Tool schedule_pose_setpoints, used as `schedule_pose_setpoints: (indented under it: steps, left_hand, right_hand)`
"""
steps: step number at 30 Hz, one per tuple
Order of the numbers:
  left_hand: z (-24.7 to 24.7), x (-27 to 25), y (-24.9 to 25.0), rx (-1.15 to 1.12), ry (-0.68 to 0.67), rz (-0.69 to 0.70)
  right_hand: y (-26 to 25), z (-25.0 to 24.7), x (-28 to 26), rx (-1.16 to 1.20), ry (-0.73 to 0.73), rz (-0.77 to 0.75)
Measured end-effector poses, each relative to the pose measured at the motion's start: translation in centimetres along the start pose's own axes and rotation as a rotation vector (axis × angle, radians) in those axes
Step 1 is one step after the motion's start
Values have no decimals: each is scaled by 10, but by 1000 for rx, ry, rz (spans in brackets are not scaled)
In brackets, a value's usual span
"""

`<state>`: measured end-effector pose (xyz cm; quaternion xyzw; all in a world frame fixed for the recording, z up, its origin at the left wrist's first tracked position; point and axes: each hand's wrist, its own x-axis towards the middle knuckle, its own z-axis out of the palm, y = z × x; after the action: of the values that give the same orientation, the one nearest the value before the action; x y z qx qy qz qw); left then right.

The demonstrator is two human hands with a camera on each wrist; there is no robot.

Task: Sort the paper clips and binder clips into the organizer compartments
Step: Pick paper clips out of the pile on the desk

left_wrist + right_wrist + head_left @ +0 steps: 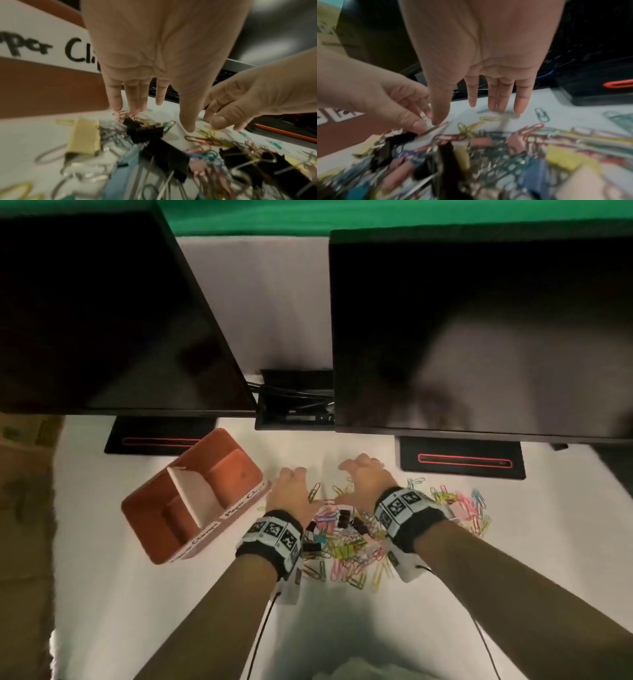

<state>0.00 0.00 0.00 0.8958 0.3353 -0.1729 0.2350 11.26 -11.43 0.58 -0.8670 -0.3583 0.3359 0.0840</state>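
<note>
A mixed pile of coloured paper clips and binder clips (pixel 342 539) lies on the white table, under and between my wrists. Black binder clips (pixel 164 152) and a yellow binder clip (pixel 84 136) lie in it. The brown organizer (pixel 161 508) stands left of the pile; its far compartment is labelled "Paper Clips" (pixel 42 44). My left hand (pixel 289 491) reaches down with straight fingers (pixel 132 102) touching paper clips at the pile's far edge, its thumb apart. My right hand (pixel 363 477) hovers beside it, fingers (pixel 494 100) straight above the table, thumb near a red-green paper clip (pixel 436 126). Neither hand holds anything.
Two dark monitors (pixel 479 337) overhang the back of the table, on stands with red lines (pixel 462 460). A cable box (pixel 294 402) sits between them. More paper clips (pixel 459 501) are scattered right of my right wrist. Cardboard lies beyond the table's left edge.
</note>
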Motion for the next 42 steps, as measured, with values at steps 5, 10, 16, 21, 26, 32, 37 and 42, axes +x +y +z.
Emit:
schedule_pose_setpoints:
  steps: [5,10,16,21,26,32,37,42]
  left_hand:
    - [19,10,-7,-41,16,41]
    - [21,14,-9,-67,37,126]
    - [18,16,-7,78,-6,172]
    - [14,15,-5,143,-67,178]
    - [10,7,-7,77,-43,168]
    - [12,-4,-10,-58,-34,156]
    - [21,-9,1,97,-128,209]
    - [24,-5,11,75,-130,203]
  right_hand:
    - [-10,24,8,-82,-9,-53]
    - [-5,32,8,-27,-27,-126]
    - [-2,32,5,3,-41,-105]
    - [4,35,0,28,-22,-89]
    - [16,35,-7,101,-27,-80]
    - [19,35,-10,146,-17,-69]
    - [19,34,-9,129,-4,-2]
    - [17,30,-8,97,-16,19]
